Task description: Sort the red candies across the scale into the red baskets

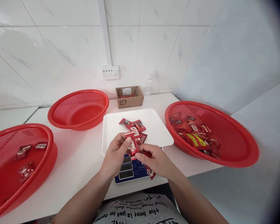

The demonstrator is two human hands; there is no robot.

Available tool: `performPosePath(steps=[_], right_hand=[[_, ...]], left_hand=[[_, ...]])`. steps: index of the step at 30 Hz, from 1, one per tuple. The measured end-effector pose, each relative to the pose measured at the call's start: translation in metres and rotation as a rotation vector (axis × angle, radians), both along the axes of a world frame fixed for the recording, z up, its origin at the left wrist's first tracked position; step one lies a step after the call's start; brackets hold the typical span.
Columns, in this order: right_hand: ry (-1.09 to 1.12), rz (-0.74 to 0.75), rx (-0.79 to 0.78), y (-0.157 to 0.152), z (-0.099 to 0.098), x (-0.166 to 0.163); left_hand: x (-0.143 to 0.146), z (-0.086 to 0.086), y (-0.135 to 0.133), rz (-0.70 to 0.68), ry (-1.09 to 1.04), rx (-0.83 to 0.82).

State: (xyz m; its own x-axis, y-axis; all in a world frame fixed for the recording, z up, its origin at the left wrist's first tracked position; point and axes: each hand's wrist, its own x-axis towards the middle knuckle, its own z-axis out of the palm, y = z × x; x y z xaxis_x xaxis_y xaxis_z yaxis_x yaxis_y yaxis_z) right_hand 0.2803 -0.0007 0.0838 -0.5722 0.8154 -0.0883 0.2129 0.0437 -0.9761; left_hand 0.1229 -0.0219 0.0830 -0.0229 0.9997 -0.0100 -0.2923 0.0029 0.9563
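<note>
My left hand [116, 152] and my right hand [155, 160] meet over the front edge of a white tray [158, 137] that rests on a blue scale [128, 171]. Both pinch a red snack packet [132, 145] held upright between them. Under my right hand's fingers a second red packet [151, 171] sticks out. Several more red packets [134, 126] lie in a small heap on the tray just beyond my fingers.
A red mesh basket [235, 149] at the right holds many red packets. At the left, another red basket [4, 168] contains a few packets, and a third [79, 107] stands behind it. A cardboard box [130, 97] and a clear bottle [148, 87] stand by the tiled wall.
</note>
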Motion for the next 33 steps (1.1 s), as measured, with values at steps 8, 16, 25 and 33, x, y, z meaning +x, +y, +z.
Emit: performPosePath(steps=[8,16,25,33], right_hand=[[0.203,-0.033,-0.113,0.002,-0.008,-0.002],[0.365,-0.079,-0.251,0.000,-0.017,-0.007],[0.397,-0.076,-0.294,0.000,-0.020,-0.011],[0.383,-0.078,-0.332,-0.002,-0.018,-0.013]], left_hand=[[0.002,0.003,0.000,-0.102,-0.179,-0.076],[0.007,0.002,0.001,-0.184,-0.292,-0.136],[0.005,0.000,0.002,-0.195,-0.336,-0.174],[0.005,0.004,0.000,-0.211,-0.314,-0.141]])
